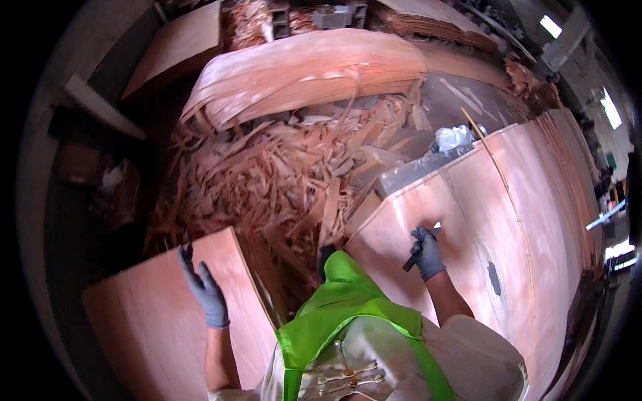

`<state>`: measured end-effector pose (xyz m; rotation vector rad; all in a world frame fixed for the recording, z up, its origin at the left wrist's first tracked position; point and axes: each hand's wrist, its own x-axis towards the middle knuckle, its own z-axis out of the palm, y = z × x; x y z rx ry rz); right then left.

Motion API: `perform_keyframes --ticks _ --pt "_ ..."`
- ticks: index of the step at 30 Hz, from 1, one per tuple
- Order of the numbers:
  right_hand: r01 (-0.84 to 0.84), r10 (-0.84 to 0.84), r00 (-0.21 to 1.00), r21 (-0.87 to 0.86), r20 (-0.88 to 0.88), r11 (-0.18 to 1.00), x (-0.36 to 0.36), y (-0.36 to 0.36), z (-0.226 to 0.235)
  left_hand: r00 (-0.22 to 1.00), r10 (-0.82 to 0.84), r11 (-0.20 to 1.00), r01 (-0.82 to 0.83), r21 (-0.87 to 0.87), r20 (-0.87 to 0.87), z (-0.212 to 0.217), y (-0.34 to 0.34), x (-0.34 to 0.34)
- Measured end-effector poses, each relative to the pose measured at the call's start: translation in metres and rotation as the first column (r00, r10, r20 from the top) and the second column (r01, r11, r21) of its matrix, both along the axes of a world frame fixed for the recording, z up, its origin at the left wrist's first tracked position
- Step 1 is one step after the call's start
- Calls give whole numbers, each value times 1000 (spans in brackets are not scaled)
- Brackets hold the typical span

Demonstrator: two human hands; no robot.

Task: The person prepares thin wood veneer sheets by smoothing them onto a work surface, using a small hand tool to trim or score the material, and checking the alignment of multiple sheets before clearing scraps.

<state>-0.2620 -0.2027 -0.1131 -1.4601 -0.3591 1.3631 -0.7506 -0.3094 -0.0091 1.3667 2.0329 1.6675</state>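
Observation:
My right hand (426, 252), in a grey glove, is closed around a knife-like tool (410, 263) with a dark, flat body and a bright tip. It is over the large pale-pink veneer sheet (461, 234) on the right; whether it touches the sheet I cannot tell. My left hand (206, 287), also gloved in grey, is held with its fingers apart and nothing in them. Beneath it is another veneer sheet (154, 301) on the left. A long thin stick (496, 166) lies along the right sheet, near a dark elongated patch (494, 278) in its surface.
A heap of torn veneer strips (281, 167) covers the floor ahead between the two sheets. Behind it lies a thick, drooping veneer stack (301, 70). A crumpled clear plastic bag (453, 138) rests by the right sheet's far edge. Another stack (177, 43) stands at the far left.

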Motion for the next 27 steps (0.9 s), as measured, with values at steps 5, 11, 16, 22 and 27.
perform_keyframes --ticks 5,11,16,22,27 --pt "-20 22 994 21 -109 1000 -35 90 -8 999 -39 997 37 65 31 -7 146 -16" --pt "-23 20 977 -12 -212 1000 -59 238 -31 905 -383 896 413 -162 187 -47 379 18" --pt "29 -24 967 17 -252 999 -92 339 -1 844 -450 844 509 -170 291 -115 536 -9" --pt "51 -37 964 46 -263 998 -96 421 -15 756 -229 834 477 -277 614 -161 685 -42" --pt "176 -270 886 -266 -377 948 -129 481 4 484 -58 847 486 -214 873 -204 840 -57"
